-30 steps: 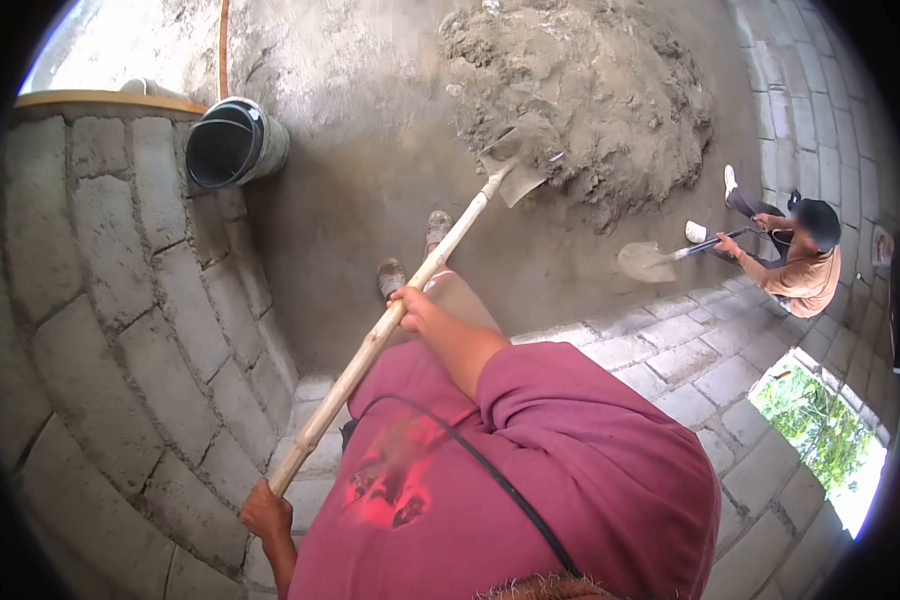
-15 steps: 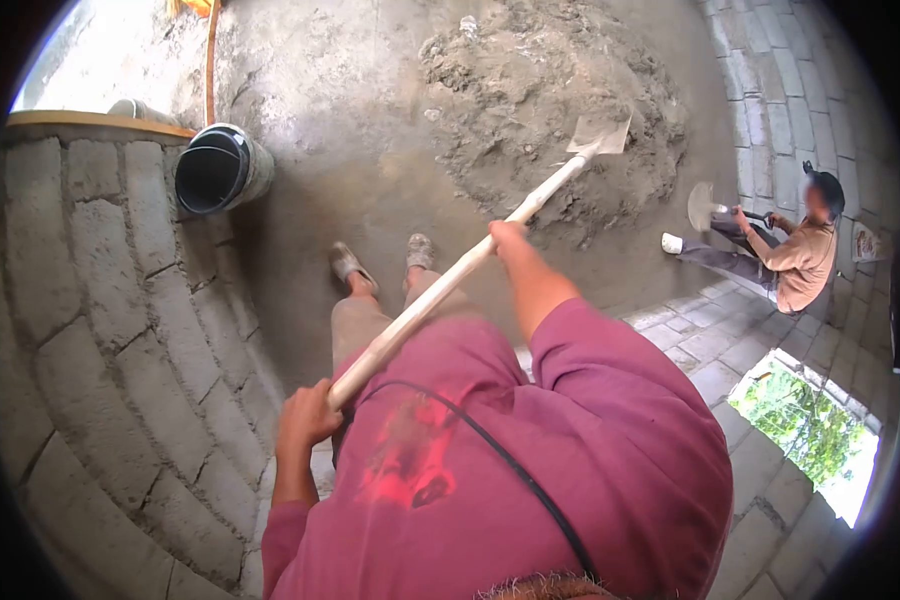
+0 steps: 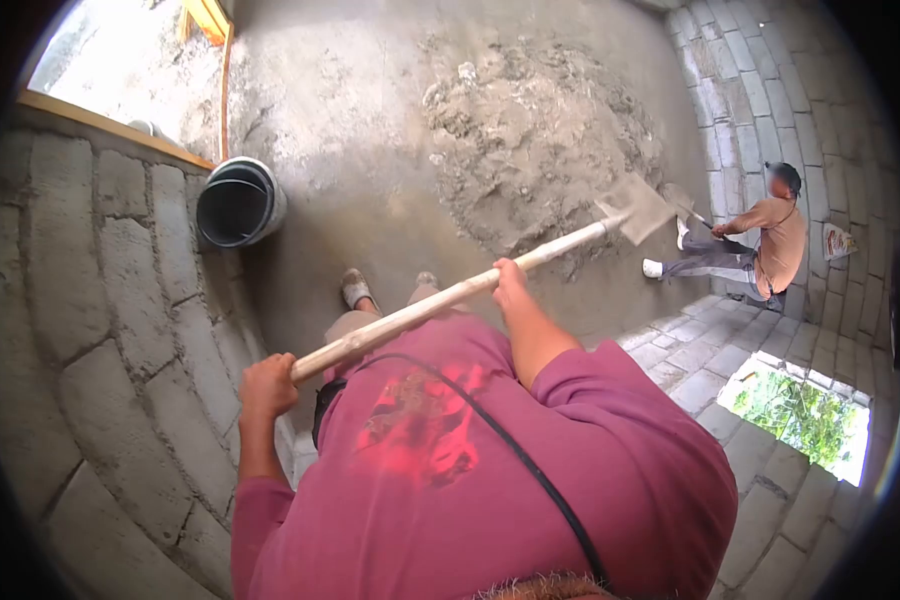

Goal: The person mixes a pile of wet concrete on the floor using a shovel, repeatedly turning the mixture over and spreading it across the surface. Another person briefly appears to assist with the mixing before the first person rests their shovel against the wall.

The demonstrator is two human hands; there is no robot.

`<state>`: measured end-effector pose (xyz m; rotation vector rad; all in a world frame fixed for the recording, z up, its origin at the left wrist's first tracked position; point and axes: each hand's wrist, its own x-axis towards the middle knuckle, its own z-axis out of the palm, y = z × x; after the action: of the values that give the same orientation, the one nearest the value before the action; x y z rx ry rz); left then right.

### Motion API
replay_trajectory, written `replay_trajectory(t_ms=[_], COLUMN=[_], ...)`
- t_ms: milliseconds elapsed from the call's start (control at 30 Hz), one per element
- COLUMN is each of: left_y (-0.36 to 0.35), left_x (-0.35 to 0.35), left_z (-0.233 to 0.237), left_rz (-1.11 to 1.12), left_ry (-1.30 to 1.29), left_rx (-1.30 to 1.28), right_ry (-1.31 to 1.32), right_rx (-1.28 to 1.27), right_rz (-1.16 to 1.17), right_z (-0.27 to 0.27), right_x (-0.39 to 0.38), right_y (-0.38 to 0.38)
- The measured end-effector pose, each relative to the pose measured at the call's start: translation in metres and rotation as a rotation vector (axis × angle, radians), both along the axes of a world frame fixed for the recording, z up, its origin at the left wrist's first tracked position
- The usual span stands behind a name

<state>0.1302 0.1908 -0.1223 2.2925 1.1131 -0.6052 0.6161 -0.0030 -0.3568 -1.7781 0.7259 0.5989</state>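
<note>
A long-handled shovel (image 3: 410, 318) runs slantwise across my body, its pale wooden handle in both fists. At the handle's rear end, my left hand (image 3: 268, 385) is wrapped round the wood. Farther along toward the blade, my right hand (image 3: 510, 284) grips the handle near its middle. The flat, mortar-smeared blade (image 3: 638, 208) overlaps the right edge of a heap of wet grey mortar (image 3: 540, 140). My two shoes stand on the smeared floor, short of the heap.
Dark buckets, one inside another (image 3: 242, 202), stand by the left block wall (image 3: 120, 290), near a wood-framed doorway. At right, a person (image 3: 778, 235) bends with another shovel (image 3: 682, 200) beside the heap. A window opening (image 3: 800, 410) lies at lower right.
The shovel blade has swung right and toward me, to the heap's edge, and my left hand has shifted left. The other person's shovel has moved to the heap.
</note>
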Motion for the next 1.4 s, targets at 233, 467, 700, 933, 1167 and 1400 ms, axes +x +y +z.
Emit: replay_trajectory(t_ms=[233, 467, 700, 933, 1167, 1400], left_y=[0.138, 0.268, 0.392, 0.513, 0.640, 0.747], left_x=[0.043, 0.134, 0.218, 0.232, 0.190, 0.205], left_z=[0.043, 0.053, 0.089, 0.179, 0.249, 0.288], left_rz=[-0.202, -0.333, -0.403, -0.268, -0.186, -0.228], left_ry=[0.091, 0.021, 0.149, 0.341, 0.473, 0.612], left_rx=[0.166, 0.253, 0.331, 0.434, 0.540, 0.624], right_ry=[0.100, 0.151, 0.327, 0.606, 0.757, 1.059], right_rx=[0.354, 0.451, 0.588, 0.727, 0.936, 0.857], right_rz=[-0.274, -0.526, -0.589, -0.404, -0.179, -0.239], right_z=[0.022, 0.004, -0.029, -0.002, 0.007, 0.012], right_x=[-0.014, 0.016, 0.063, 0.069, -0.008, -0.054], right_y=[0.054, 0.118, 0.256, 0.465, 0.671, 0.808])
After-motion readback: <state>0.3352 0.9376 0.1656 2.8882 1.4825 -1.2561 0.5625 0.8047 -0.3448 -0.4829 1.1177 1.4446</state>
